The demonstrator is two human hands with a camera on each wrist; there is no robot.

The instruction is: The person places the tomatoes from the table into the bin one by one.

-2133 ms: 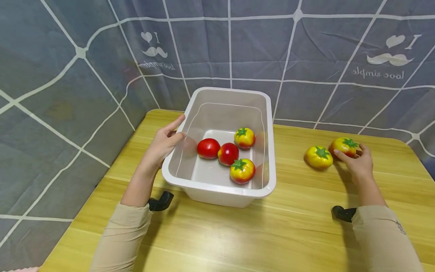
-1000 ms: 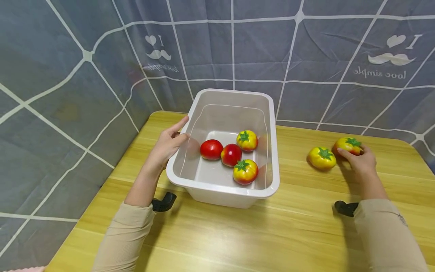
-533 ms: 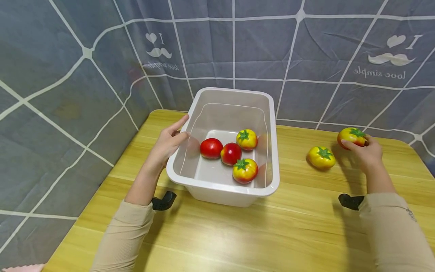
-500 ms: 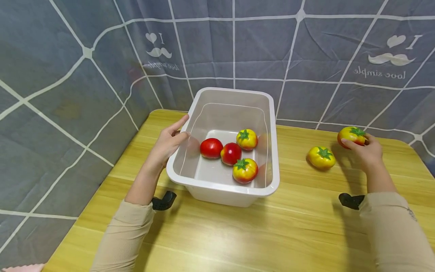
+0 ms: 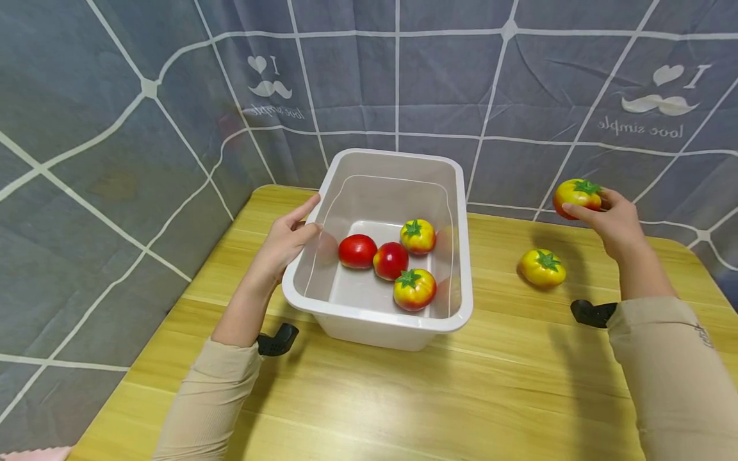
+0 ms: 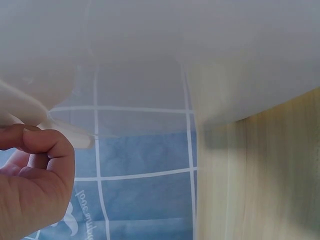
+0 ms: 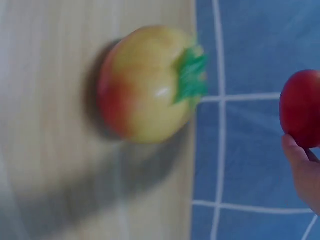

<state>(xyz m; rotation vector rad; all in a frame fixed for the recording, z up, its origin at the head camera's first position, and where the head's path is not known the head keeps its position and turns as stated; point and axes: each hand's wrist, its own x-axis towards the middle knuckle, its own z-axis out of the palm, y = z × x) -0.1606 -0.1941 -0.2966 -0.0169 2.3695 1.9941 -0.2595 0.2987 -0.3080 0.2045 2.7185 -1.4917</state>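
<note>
My left hand (image 5: pixel 288 240) grips the left rim of a pale grey plastic bin (image 5: pixel 377 323), thumb over the edge; the left wrist view shows its curled fingers (image 6: pixel 52 145) at the rim. Inside the bin lie two red fruits, one oval (image 5: pixel 357 251) and one rounder (image 5: pixel 391 261), and two yellow-red toy tomatoes with green leaf tops, one behind (image 5: pixel 418 237) and one in front (image 5: pixel 415 290). My right hand (image 5: pixel 614 221) holds another yellow-red tomato (image 5: pixel 573 197) up above the table, between thumb and fingers. Below it a yellow tomato (image 5: pixel 542 269) sits on the wood.
The wood-grain table (image 5: pixel 369 410) runs back to a grey-blue cloth (image 5: pixel 432 83) with white lines, hanging behind and at the left. Black wrist-camera mounts (image 5: pixel 278 339) stick out from both forearms. A pink scalloped edge (image 5: pixel 40 454) shows at the lower left.
My right hand has lifted the tomato off the table, first drawing it right, away from the other tomato, then up and left. The left hand and bin stay in place.
</note>
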